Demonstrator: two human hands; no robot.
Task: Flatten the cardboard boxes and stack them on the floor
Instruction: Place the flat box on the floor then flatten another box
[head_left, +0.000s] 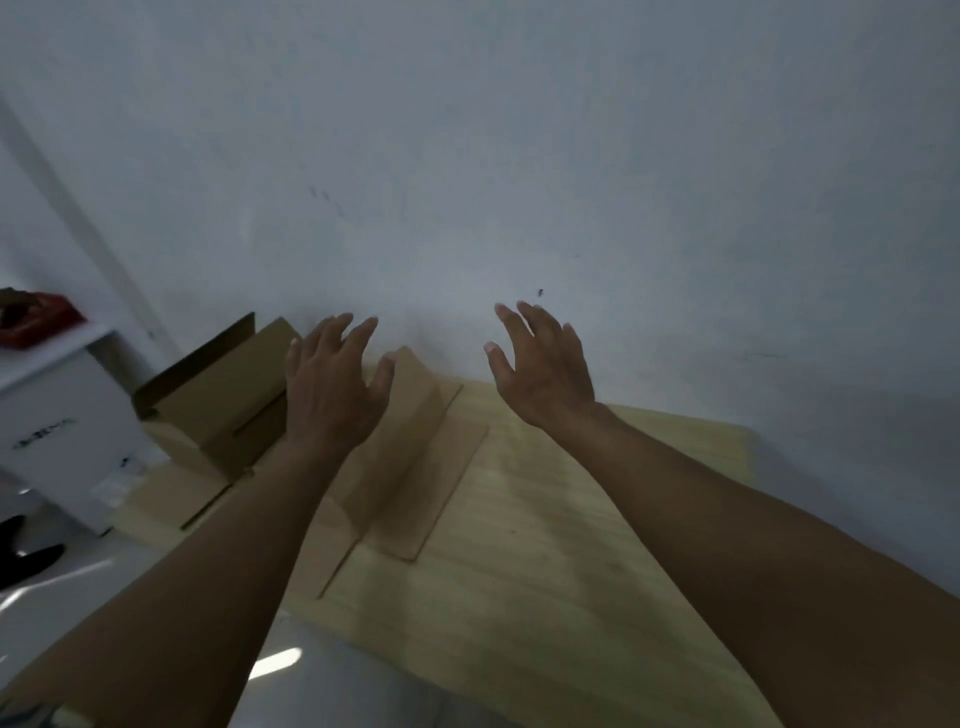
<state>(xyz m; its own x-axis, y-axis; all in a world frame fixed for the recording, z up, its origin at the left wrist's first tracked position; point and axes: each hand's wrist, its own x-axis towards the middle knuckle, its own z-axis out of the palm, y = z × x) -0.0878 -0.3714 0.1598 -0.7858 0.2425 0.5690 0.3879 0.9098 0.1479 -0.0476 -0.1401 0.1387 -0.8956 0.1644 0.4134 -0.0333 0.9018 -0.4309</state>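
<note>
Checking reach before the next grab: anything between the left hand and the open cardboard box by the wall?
Nothing visible. The left hand is open in the air, and the open cardboard box stands just to its left on the wooden table. The partly folded box lies on the hand's other side, clear of that path.

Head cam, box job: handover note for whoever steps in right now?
Left hand: open, fingers spread, holding nothing, above the cardboard.
Right hand: open, fingers spread, holding nothing, over the far side of the wooden table.
Open box: not flattened, flaps up, on the table's left end.
Part-flattened box: on the table under the left hand, one panel still raised.
Done: no stack on the floor in view.
Left: press both boxes flat, then stack them on the floor.
</note>
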